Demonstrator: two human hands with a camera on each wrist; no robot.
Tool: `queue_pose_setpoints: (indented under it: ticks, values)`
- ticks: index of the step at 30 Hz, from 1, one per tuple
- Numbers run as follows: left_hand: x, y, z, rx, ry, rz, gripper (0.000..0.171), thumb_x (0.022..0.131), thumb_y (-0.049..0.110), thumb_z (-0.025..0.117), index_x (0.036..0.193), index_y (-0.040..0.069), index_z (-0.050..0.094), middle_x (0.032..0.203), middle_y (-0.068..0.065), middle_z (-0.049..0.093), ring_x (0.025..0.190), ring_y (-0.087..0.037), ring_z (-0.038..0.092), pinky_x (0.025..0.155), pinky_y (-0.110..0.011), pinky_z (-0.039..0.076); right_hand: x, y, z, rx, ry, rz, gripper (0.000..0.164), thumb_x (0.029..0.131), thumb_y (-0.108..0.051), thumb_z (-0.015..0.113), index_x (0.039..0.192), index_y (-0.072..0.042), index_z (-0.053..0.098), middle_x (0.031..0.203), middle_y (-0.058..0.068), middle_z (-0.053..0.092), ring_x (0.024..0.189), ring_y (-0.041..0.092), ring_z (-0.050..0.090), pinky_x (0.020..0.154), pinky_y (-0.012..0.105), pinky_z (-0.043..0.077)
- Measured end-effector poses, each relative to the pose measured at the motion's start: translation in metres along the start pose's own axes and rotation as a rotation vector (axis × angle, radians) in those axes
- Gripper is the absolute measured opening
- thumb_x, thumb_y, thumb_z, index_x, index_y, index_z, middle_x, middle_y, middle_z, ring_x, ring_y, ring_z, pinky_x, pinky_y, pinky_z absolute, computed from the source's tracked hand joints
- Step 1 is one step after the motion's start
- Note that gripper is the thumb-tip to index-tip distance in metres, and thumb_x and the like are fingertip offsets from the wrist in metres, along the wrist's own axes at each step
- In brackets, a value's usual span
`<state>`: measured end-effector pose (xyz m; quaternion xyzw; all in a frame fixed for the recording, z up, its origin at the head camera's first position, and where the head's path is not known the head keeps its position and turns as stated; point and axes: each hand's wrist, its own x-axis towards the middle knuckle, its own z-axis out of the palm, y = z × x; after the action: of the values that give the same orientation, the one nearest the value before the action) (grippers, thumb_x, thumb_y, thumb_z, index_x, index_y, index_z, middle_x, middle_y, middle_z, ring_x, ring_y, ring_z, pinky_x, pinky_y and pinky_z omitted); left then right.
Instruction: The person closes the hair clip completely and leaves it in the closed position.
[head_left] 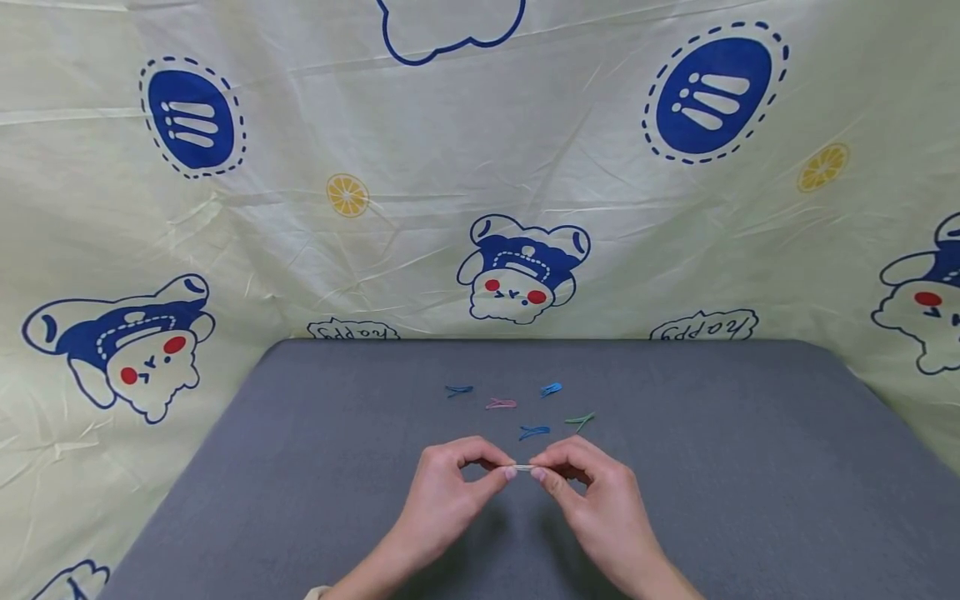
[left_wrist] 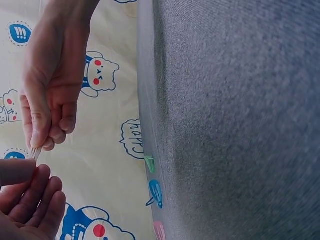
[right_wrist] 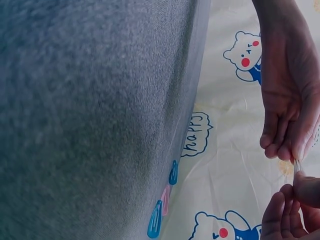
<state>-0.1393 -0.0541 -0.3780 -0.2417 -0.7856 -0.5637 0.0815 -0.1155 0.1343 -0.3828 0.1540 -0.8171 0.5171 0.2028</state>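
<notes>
Both hands meet over the near middle of the table in the head view. My left hand (head_left: 450, 492) pinches one end of a slim whitish hair clip (head_left: 522, 467) between thumb and fingertips. The clip's other end is pinched by my right hand (head_left: 600, 492). Only a short stretch shows between the fingertips; the ends are hidden. Beyond the hands lie several snap hair clips: a blue clip (head_left: 534, 432), a green clip (head_left: 581, 420), a pink clip (head_left: 501, 403), a bright blue clip (head_left: 551, 389) and a dark blue clip (head_left: 459, 390).
A grey cloth-covered table (head_left: 300, 475) spreads out under the hands, with its far edge just past the clips. Behind and beside it hangs a pale curtain (head_left: 420, 150) printed with cartoon bears and orange slices.
</notes>
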Motion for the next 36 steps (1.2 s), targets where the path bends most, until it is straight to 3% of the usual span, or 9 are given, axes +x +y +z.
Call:
queue_pose_setpoints:
  ticks: [5, 10, 15, 33, 36]
  values:
    - [-0.0017, -0.0012, 0.0015, -0.008, 0.017, -0.003, 0.011, 0.086, 0.012, 0.077, 0.086, 0.023, 0.076, 0.082, 0.014, 0.068, 0.080, -0.008, 0.064, 0.077, -0.030, 0.051, -0.0018, 0.0004, 0.0030, -0.014, 0.022, -0.006, 0.028, 0.080, 0.000, 0.079, 0.088, -0.025, 0.071, 0.086, -0.016, 0.064, 0.075, 0.007, 0.063, 0.071, 0.023, 0.053]
    - [-0.0032, -0.0029, 0.0027, -0.002, 0.025, -0.007, 0.011, 0.086, 0.013, 0.077, 0.086, 0.025, 0.076, 0.081, 0.015, 0.069, 0.080, -0.008, 0.065, 0.077, -0.031, 0.052, -0.0026, -0.0015, 0.0052, -0.039, 0.023, 0.079, 0.026, 0.081, -0.002, 0.079, 0.088, -0.026, 0.072, 0.085, -0.017, 0.064, 0.075, 0.005, 0.063, 0.072, 0.025, 0.054]
    - [-0.0019, -0.0033, 0.0022, 0.007, 0.018, -0.021, 0.007, 0.088, 0.012, 0.075, 0.087, 0.019, 0.077, 0.082, 0.014, 0.069, 0.080, -0.007, 0.065, 0.077, -0.033, 0.053, -0.0016, -0.0021, 0.0062, -0.040, 0.010, 0.145, 0.023, 0.083, -0.005, 0.078, 0.090, -0.026, 0.073, 0.086, -0.016, 0.065, 0.077, 0.004, 0.064, 0.074, 0.027, 0.055]
    - [0.0016, -0.0091, -0.0012, 0.032, -0.022, -0.042, 0.005, 0.089, 0.013, 0.075, 0.088, 0.017, 0.077, 0.083, 0.014, 0.069, 0.081, -0.008, 0.064, 0.076, -0.031, 0.052, 0.0010, 0.0047, 0.0052, 0.023, -0.035, 0.181, 0.018, 0.084, -0.010, 0.077, 0.092, -0.025, 0.074, 0.087, -0.013, 0.067, 0.079, 0.008, 0.066, 0.076, 0.030, 0.056]
    - [0.0020, -0.0096, -0.0025, 0.032, -0.026, -0.054, 0.006, 0.089, 0.013, 0.074, 0.088, 0.019, 0.077, 0.083, 0.014, 0.069, 0.081, -0.008, 0.064, 0.076, -0.033, 0.053, 0.0022, 0.0044, 0.0057, 0.028, -0.052, 0.218, 0.016, 0.085, -0.010, 0.077, 0.092, -0.025, 0.074, 0.088, -0.012, 0.067, 0.080, 0.009, 0.065, 0.077, 0.030, 0.055]
